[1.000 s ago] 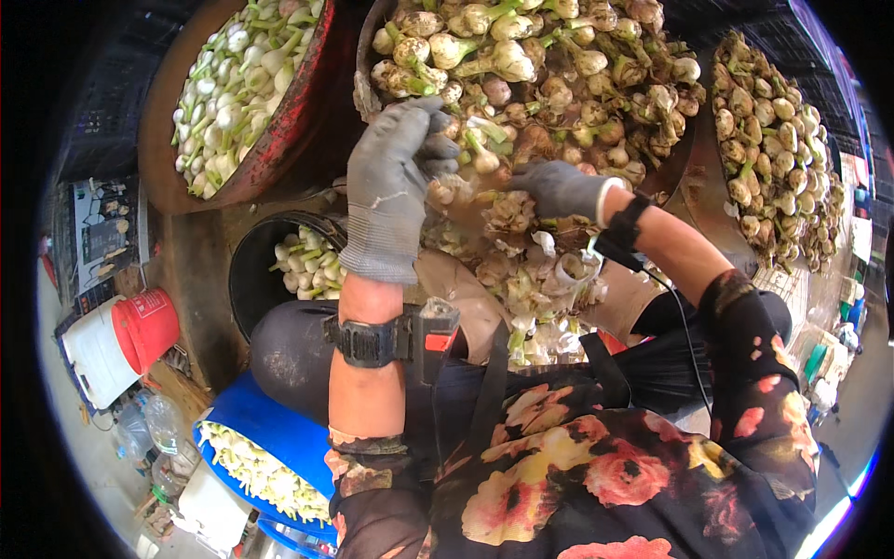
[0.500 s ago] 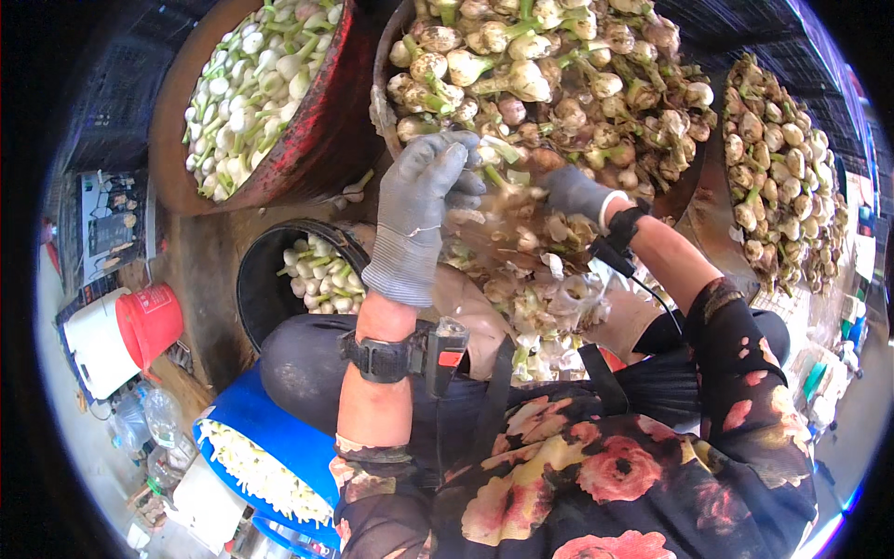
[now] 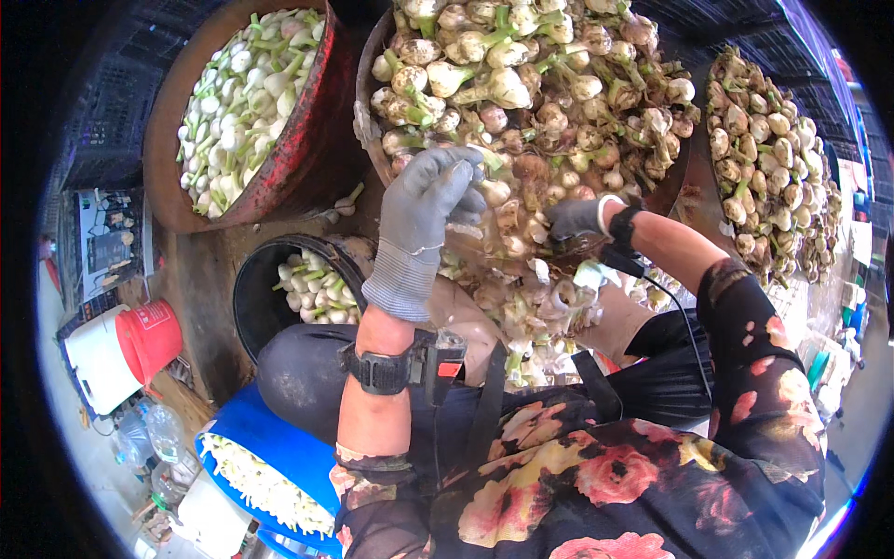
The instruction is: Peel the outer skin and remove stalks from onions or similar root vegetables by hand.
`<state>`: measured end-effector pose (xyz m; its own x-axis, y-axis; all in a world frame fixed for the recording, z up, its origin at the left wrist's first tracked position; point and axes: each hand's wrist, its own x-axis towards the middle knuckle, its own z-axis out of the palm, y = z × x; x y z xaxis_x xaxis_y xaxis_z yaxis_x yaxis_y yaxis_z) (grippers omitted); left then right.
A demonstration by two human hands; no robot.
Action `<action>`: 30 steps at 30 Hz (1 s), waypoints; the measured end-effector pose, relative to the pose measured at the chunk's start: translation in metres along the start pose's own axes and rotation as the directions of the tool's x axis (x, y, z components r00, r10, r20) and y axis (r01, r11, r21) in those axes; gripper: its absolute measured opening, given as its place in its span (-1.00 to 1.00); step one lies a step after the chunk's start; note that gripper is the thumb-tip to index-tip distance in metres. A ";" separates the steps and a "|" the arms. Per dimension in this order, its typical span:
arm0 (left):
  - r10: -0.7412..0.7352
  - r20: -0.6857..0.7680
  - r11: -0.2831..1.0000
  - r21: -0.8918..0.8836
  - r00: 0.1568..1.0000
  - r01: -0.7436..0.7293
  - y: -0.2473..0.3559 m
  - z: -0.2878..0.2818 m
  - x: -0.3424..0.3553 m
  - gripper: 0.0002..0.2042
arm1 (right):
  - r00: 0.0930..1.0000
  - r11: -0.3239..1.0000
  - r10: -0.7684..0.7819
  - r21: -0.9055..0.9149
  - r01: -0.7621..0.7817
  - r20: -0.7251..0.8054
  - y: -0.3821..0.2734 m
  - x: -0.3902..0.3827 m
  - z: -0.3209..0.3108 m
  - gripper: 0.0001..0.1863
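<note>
My left hand point(image 3: 433, 200), in a grey knit glove, is raised with curled fingers at the near edge of a heap of dirty garlic bulbs with stubby green stems point(image 3: 503, 84); whatever it holds is hidden. To its right, my right hand point(image 3: 573, 219), also gloved, is low among loose bulbs, with its fingertips obscured. Dry peelings and stem scraps point(image 3: 549, 303) are piled just below both hands, over my lap, and the space between the hands is hazy.
A rusty red tub point(image 3: 298, 121) of white garlic is upper left, a black bucket point(image 3: 251, 307) with bulbs below it. Another garlic heap point(image 3: 768, 158) is right. A blue container point(image 3: 256, 419), red-and-white buckets point(image 3: 144, 340) and plastic bottles point(image 3: 158, 433) are lower left.
Both gloved hands have moved down toward me compared with a second ago, the left one also a little rightward. My left fingers remain curled; the right has shifted lower among the bulbs.
</note>
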<state>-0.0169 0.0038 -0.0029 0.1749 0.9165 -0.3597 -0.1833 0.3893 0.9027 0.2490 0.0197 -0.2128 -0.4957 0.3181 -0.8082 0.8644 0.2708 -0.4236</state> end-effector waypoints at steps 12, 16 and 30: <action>0.024 -0.087 1.000 0.006 0.996 -0.024 0.000 -0.003 0.006 -0.82 | 0.940 0.882 -0.340 -0.352 0.313 -0.018 0.038 0.069 0.034 -0.74; -0.033 -0.029 0.997 0.070 0.999 0.035 -0.010 -0.002 0.012 -0.79 | 0.975 0.994 -0.046 0.092 0.067 -0.218 0.008 0.014 0.004 -0.76; 0.303 0.289 0.657 0.627 0.908 -0.419 -0.045 0.023 0.005 -0.36 | 0.746 -0.186 0.046 0.728 0.660 -0.664 -0.118 -0.142 -0.031 -0.77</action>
<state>0.0144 -0.0113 -0.0404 0.3831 0.9236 0.0147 0.4126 -0.1853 0.8918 0.2151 -0.0293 -0.0357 -0.3857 0.8535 -0.3505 -0.4270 -0.5018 -0.7522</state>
